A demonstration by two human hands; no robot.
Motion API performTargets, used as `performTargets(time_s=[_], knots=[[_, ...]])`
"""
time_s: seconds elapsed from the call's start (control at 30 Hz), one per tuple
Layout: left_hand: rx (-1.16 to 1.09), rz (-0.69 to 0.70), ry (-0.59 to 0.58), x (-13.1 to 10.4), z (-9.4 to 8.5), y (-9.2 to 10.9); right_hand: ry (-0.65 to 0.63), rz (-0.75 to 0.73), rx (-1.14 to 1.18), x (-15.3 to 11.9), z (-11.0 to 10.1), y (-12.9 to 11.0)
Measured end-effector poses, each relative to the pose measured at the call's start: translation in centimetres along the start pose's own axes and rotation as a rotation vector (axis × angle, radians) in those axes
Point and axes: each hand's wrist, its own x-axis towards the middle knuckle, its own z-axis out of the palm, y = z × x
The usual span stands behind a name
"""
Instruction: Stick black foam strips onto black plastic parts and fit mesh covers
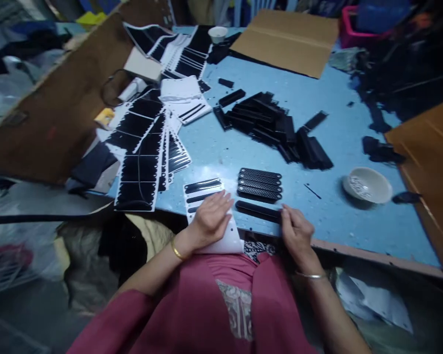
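Strip [257, 211], black, lies on blue counter [203, 147] just beside stacked pieces [259, 183]; right hand [296, 230] pinches its end; left hand [211, 215] rests over white sheet [227, 238], can't tell if gripping.

Blue tabletop [328, 211] lies open between the bar stack [259, 184] and white bowl [379, 187], with 1 thin dark strip [312, 191] midway.

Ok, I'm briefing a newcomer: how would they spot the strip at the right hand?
Near the front of the blue table, find the tightly packed patterned strips. On their near side lies the single black strip, one end at the right hand. Unlike those, it sits apart and looks plain.
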Motion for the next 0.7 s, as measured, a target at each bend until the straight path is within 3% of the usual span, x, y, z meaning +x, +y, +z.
performTargets(time_s=[0.07, 0.13, 0.2, 0.27, 0.33, 0.43, 0.5, 0.7], knots=[[0.069, -0.320, 0.163, -2.5, -2.9, -0.8, 0.064, -0.067, -0.048, 0.1, -0.8, -0.9], [0.053, -0.680, 0.271, -5.3, -4.5, -1.4, 0.056, -0.171, -0.002, 0.3, -0.8, -2.9], [-0.197, -0.984, 0.277, -7.5, -4.4, -1.8, -0.101, -0.304, 0.149, 0.6, 0.7, -5.6], [-0.582, -1.175, 0.285, -8.6, -3.3, -2.1, -0.395, -0.478, 0.287, 1.0, 3.7, -8.4], [-0.872, -1.266, 0.396, -8.6, -2.0, -2.0, -0.521, -0.597, 0.298, 1.2, 7.3, -10.6], [-1.061, -1.327, 0.572, -7.9, -1.4, -1.3, -0.567, -0.562, 0.190, 1.1, 11.3, -12.2], [-1.137, -1.327, 0.588, -7.5, -2.0, -0.6, -0.586, -0.526, 0.172, 0.8, 11.9, -12.4], [-1.227, -1.274, 0.522, -7.0, -3.0, 0.5, -0.684, -0.392, 0.389, 1.2, 10.6, -12.0]])
